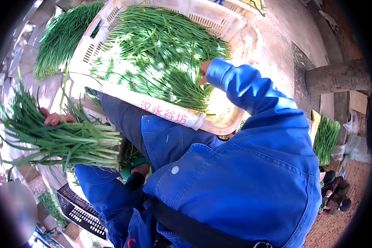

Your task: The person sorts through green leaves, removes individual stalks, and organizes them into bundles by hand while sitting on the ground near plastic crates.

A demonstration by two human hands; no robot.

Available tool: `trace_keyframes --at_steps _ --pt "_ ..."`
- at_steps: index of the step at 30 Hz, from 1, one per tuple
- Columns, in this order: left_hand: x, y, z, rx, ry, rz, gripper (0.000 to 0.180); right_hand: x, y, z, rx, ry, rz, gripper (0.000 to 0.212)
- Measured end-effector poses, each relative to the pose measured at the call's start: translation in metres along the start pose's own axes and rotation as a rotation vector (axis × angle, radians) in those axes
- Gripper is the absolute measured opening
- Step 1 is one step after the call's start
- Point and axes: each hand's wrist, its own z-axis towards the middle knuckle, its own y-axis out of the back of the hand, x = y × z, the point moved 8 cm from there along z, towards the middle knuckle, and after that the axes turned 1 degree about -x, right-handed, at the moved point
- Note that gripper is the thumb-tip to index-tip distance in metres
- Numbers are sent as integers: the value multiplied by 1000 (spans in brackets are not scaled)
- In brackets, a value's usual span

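Observation:
My left hand (58,119) is closed around a thick bunch of garlic chives (78,142), its pale cut ends pointing right and its green leaf tips fanning out left. Most of that hand is behind the leaves; only some fingers show. My right hand (203,72) reaches into a white plastic crate (87,78), at the right end of a loose pile of garlic chives (161,53). Its fingers look curled against the stems there, partly hidden by the blue cuff. The crate stands in front of my legs, and a white cloth strip (153,105) with red lettering covers its near rim.
Another heap of chives (64,39) lies beyond the crate's left side. A black slatted crate (82,215) is at lower left. A tree trunk (339,77) and more chives (326,138) are on the right, with another person (335,194) farther off.

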Motion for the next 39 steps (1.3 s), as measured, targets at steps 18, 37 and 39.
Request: trace_keyframes --at_steps 18,37,39 --pt "-131 30 -188 -457 -556 246 45 -16 -174 69 -418 -241 99 63" --pt "-134 40 -215 -563 -597 292 44 -37 -119 77 136 -233 248 73" --pt "-133 40 -216 -577 -595 299 44 -38 -120 76 149 -225 231 73"
